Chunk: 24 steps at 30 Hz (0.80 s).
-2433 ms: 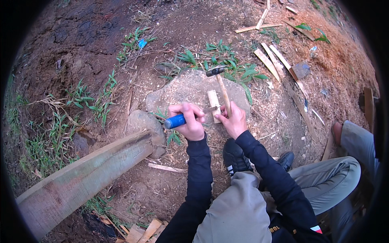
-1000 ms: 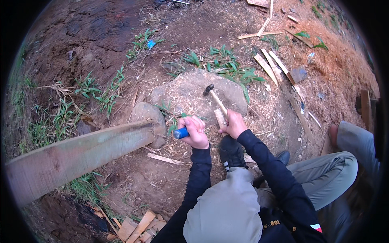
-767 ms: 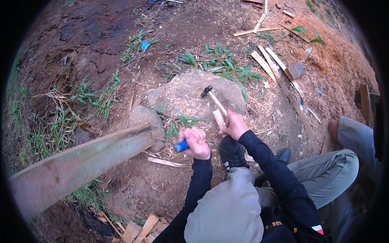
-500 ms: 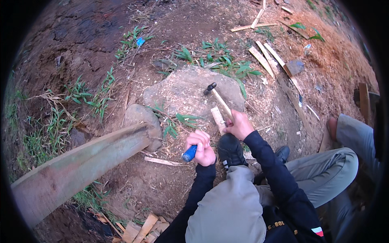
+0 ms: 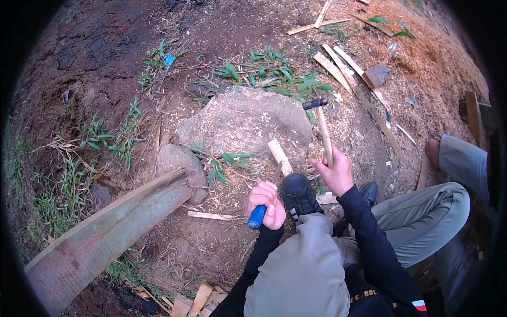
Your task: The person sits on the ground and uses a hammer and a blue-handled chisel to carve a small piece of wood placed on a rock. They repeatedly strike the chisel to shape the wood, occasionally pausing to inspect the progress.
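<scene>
My left hand (image 5: 265,203) is closed in a fist around a blue-handled tool (image 5: 257,217). The handle's end sticks out below the fist toward me, and its working end is mostly hidden by my fingers. In my right hand (image 5: 337,171) is a hammer (image 5: 325,129), gripped low on its pale wooden handle. Its dark metal head is raised near the right edge of a flat stone (image 5: 237,119). A short pale wood piece (image 5: 279,157) lies between the stone and my black shoe (image 5: 299,193), its near end against the shoe. Neither hand touches that piece.
A thick wooden beam (image 5: 113,232) comes in from the lower left, its end against a smaller rock (image 5: 182,166). Wood strips (image 5: 331,71) lie upper right beside a rusty metal block (image 5: 376,75). Another person's leg (image 5: 463,164) is at right. Wood offcuts (image 5: 198,301) lie lower left.
My right hand has let go of the wood piece and moved right, swinging the hammer's head rightward. My left hand keeps its grip on the blue-handled tool. The view has shifted slightly.
</scene>
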{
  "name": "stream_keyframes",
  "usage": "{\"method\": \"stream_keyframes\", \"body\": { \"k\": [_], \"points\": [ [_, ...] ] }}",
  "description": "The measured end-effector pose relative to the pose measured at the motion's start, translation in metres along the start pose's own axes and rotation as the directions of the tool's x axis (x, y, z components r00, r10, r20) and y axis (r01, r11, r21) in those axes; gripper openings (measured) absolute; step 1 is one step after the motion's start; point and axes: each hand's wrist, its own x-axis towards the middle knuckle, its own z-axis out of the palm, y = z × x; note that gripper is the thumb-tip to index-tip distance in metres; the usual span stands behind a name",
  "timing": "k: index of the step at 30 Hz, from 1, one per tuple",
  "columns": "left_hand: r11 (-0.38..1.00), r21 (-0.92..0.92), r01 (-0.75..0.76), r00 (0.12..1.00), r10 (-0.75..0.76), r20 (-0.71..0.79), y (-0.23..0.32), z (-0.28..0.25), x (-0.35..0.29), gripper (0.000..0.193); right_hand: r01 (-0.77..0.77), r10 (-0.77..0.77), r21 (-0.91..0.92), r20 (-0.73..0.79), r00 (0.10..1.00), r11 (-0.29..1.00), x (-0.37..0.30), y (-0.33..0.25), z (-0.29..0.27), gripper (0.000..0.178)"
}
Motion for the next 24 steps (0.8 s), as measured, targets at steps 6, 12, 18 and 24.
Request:
{"method": "stream_keyframes", "body": {
  "k": [6,12,18,24],
  "points": [
    [1.000,-0.011,-0.015,0.999,0.014,-0.029,0.000,0.000,-0.001,0.022,0.002,-0.002,0.023,0.009,1.000,1.000,0.000,-0.013,-0.003,0.031],
    [0.999,-0.005,-0.038,0.999,0.038,-0.032,-0.003,0.002,-0.002,0.022,0.041,-0.040,-0.044,0.022,0.999,0.998,0.000,-0.005,0.000,0.030],
    [0.998,0.017,-0.064,0.998,0.064,-0.002,-0.004,0.004,-0.003,0.020,0.062,-0.062,-0.037,0.015,0.998,0.997,0.000,-0.002,0.000,0.030],
    [0.978,0.141,-0.151,0.985,0.137,0.107,-0.007,0.001,-0.003,0.011,0.071,-0.069,-0.055,0.036,0.997,0.996,-0.012,-0.027,-0.008,0.031]
  ]
}}
